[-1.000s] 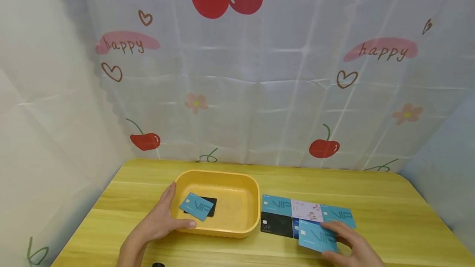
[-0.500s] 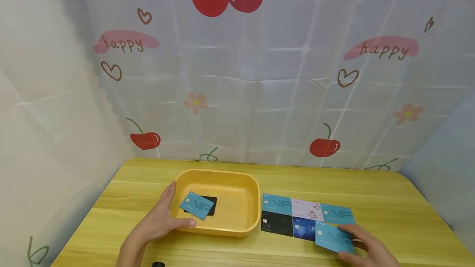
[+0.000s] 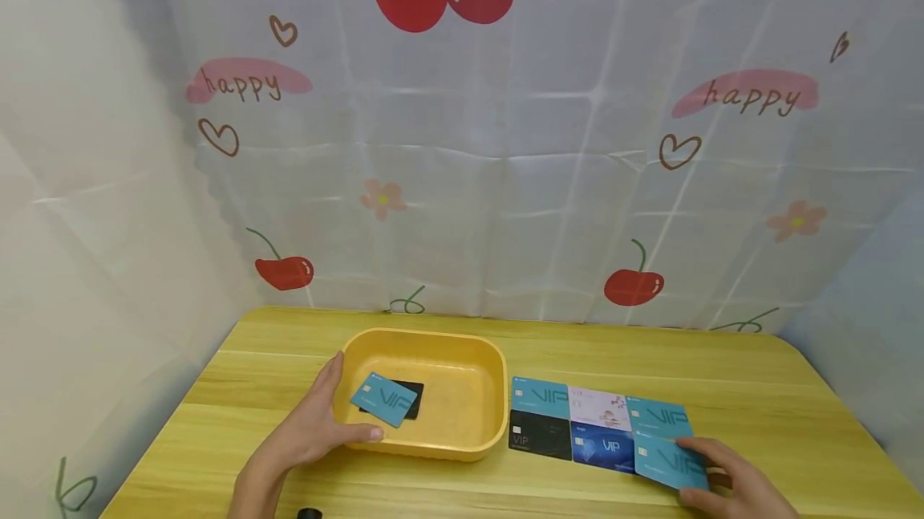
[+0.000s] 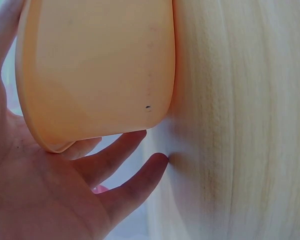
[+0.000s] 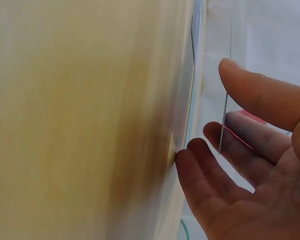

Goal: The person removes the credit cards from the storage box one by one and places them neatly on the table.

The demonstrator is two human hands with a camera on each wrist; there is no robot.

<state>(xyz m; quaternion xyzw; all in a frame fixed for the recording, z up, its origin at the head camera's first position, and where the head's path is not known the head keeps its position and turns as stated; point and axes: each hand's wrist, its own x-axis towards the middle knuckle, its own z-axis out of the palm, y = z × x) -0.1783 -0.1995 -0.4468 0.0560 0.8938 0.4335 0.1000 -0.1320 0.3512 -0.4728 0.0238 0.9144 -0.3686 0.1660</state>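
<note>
A yellow plastic tray stands on the table; my left hand grips its left end, thumb at the front rim and fingers along the outer side, as the left wrist view also shows. In it a light-blue VIP card overlaps a black card. My right hand pinches another light-blue VIP card by its right edge, thumb against fingers, at the right end of the front row of cards. In the right wrist view this card appears edge-on, slightly above the table.
Right of the tray, the back row has a light-blue card, a pinkish-white card and a light-blue card. The front row has a black card and a dark-blue card. A small black object sits at the bottom edge.
My right hand has carried the light-blue card rightward, from over the dark-blue card to its right side, uncovering it. My left hand and the tray have stayed put.
</note>
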